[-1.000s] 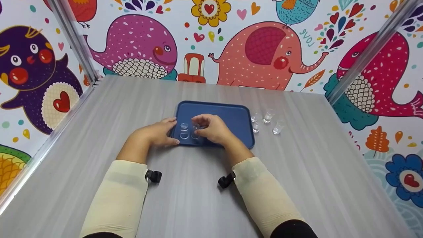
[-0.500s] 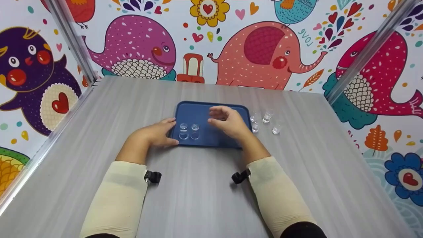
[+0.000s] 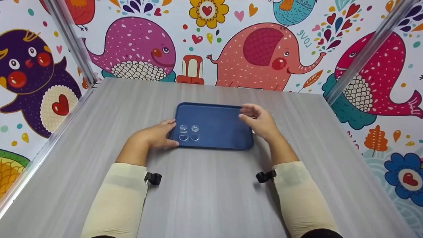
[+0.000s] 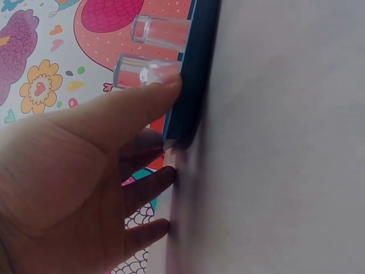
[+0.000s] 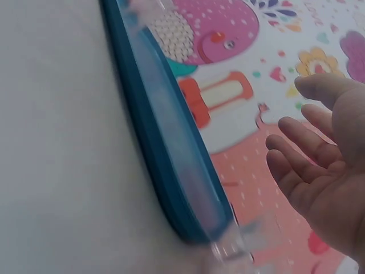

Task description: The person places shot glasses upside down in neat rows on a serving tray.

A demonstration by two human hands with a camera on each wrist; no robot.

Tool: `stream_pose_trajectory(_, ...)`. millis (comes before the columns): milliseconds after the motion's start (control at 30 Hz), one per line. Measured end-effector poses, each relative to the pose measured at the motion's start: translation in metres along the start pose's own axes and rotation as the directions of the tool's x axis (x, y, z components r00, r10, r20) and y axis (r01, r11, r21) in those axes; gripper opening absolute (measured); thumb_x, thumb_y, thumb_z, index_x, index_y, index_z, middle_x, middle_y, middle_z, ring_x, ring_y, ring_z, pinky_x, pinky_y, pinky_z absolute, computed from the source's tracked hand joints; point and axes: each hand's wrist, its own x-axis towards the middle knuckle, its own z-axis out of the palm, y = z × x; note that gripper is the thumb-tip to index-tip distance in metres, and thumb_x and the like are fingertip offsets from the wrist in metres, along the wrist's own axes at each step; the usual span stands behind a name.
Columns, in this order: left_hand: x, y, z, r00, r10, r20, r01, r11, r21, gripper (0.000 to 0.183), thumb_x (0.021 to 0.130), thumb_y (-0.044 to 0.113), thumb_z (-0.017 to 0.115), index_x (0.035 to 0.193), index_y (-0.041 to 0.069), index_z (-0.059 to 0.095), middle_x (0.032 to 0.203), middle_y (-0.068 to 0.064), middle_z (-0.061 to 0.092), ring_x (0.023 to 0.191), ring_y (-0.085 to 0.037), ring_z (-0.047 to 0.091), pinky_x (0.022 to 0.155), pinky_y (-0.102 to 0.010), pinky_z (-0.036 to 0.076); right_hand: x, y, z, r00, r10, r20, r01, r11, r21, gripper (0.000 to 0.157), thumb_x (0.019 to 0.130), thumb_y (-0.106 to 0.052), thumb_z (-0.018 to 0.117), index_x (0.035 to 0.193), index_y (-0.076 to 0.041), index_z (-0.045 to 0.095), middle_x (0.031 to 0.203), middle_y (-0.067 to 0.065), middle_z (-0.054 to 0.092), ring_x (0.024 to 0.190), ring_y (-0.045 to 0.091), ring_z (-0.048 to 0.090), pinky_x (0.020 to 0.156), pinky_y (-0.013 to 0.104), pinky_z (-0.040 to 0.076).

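Observation:
A blue tray [image 3: 218, 127] lies on the table. Two small clear shot glasses [image 3: 195, 133] stand side by side near its left end. My left hand [image 3: 158, 135] rests at the tray's left edge, thumb touching the front-left rim, as the left wrist view also shows. The other fingers spread loosely along the side. My right hand [image 3: 261, 121] hovers over the tray's right end, fingers loosely bent and holding nothing. Beyond that end are more clear glasses [image 5: 231, 245], blurred in the right wrist view. In the head view my right hand hides most of them.
Grey wood-grain table [image 3: 205, 185] surrounds the tray. A printed wall [image 3: 205, 43] with cartoon animals stands behind, with metal posts [image 3: 363, 49] at its corners. Black wrist cameras [image 3: 153, 178] stick out from both sleeves.
My right hand has let go of a glass on the tray's left side and moved right, across the tray to its right end. My left hand has stayed at the left edge.

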Motion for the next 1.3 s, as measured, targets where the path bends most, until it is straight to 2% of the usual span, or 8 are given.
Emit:
stream_pose_trajectory(200, -0.002, 0.001, 0.001, 1.0, -0.005, 0.002, 0.005, 1.0, -0.004, 0.094, 0.101, 0.043, 0.073, 0.17, 0.003, 0.023, 0.182, -0.012, 0.013, 0.167, -0.043, 0.014, 0.136, -0.06, 0.017, -0.007, 0.016, -0.029, 0.998, 0.04, -0.051, -0.041, 0.999, -0.012, 0.044, 0.1, -0.027, 0.077, 0.14, -0.011, 0.067, 0.136, 0.017, 0.073, 0.119, 0.025, 0.071, 0.093, 0.016, 0.058)
stream_pose_trajectory(433, 0.0, 0.003, 0.0, 1.0, 0.006, 0.001, -0.006, 1.0, 0.001, 0.093, 0.101, 0.042, 0.072, 0.17, 0.003, 0.024, 0.182, -0.013, 0.014, 0.167, -0.045, 0.016, 0.136, -0.061, 0.018, -0.015, 0.03, -0.06, 0.99, 0.08, -0.112, -0.084, 0.996, -0.033, 0.043, 0.1, -0.024, 0.076, 0.14, -0.01, 0.067, 0.136, 0.013, 0.073, 0.12, 0.023, 0.07, 0.092, 0.013, 0.058)
stream_pose_trajectory(600, 0.001, 0.003, 0.0, 1.0, 0.004, 0.007, -0.005, 1.0, 0.018, 0.092, 0.101, 0.041, 0.072, 0.169, 0.001, 0.024, 0.181, -0.014, 0.015, 0.166, -0.045, 0.018, 0.136, -0.06, 0.019, -0.022, 0.039, -0.079, 0.984, 0.124, -0.125, -0.135, 0.987, -0.084, 0.048, 0.1, -0.032, 0.076, 0.143, -0.013, 0.065, 0.143, 0.013, 0.07, 0.13, 0.025, 0.067, 0.106, 0.025, 0.057)
stream_pose_trajectory(833, 0.0, 0.003, -0.001, 1.0, 0.002, 0.002, -0.002, 1.0, 0.016, 0.092, 0.102, 0.041, 0.072, 0.169, 0.001, 0.024, 0.181, -0.014, 0.014, 0.167, -0.044, 0.016, 0.136, -0.06, 0.018, -0.023, 0.051, -0.099, 0.963, 0.205, -0.175, -0.217, 0.975, -0.051, 0.059, 0.099, -0.045, 0.076, 0.148, -0.016, 0.06, 0.152, 0.009, 0.064, 0.14, 0.026, 0.06, 0.117, 0.04, 0.054)
stream_pose_trajectory(1067, 0.0, 0.002, 0.0, 1.0, -0.014, 0.006, 0.014, 1.0, 0.015, 0.093, 0.101, 0.042, 0.072, 0.17, 0.003, 0.023, 0.182, -0.012, 0.014, 0.167, -0.044, 0.016, 0.136, -0.061, 0.019, -0.022, 0.062, -0.103, 0.942, 0.305, -0.139, -0.31, 0.95, -0.02, 0.074, 0.094, -0.057, 0.077, 0.155, -0.023, 0.053, 0.164, 0.008, 0.052, 0.154, 0.027, 0.047, 0.127, 0.05, 0.044)
stream_pose_trajectory(1200, 0.0, 0.002, 0.0, 1.0, -0.009, 0.004, 0.009, 1.0, 0.01, 0.092, 0.101, 0.041, 0.072, 0.17, 0.003, 0.023, 0.182, -0.013, 0.014, 0.167, -0.044, 0.017, 0.136, -0.061, 0.018, -0.022, 0.065, -0.104, 0.938, 0.325, -0.123, -0.33, 0.944, -0.025, 0.076, 0.094, -0.055, 0.079, 0.156, -0.022, 0.051, 0.165, 0.009, 0.051, 0.155, 0.029, 0.046, 0.129, 0.053, 0.042)
stream_pose_trajectory(1300, 0.001, 0.002, 0.0, 1.0, -0.007, 0.003, 0.007, 1.0, 0.009, 0.092, 0.101, 0.041, 0.072, 0.17, 0.003, 0.023, 0.182, -0.012, 0.014, 0.167, -0.044, 0.017, 0.136, -0.061, 0.019, -0.022, 0.067, -0.105, 0.923, 0.374, -0.092, -0.379, 0.924, -0.047, 0.08, 0.093, -0.052, 0.08, 0.159, -0.021, 0.048, 0.165, 0.01, 0.049, 0.154, 0.032, 0.046, 0.129, 0.055, 0.04)
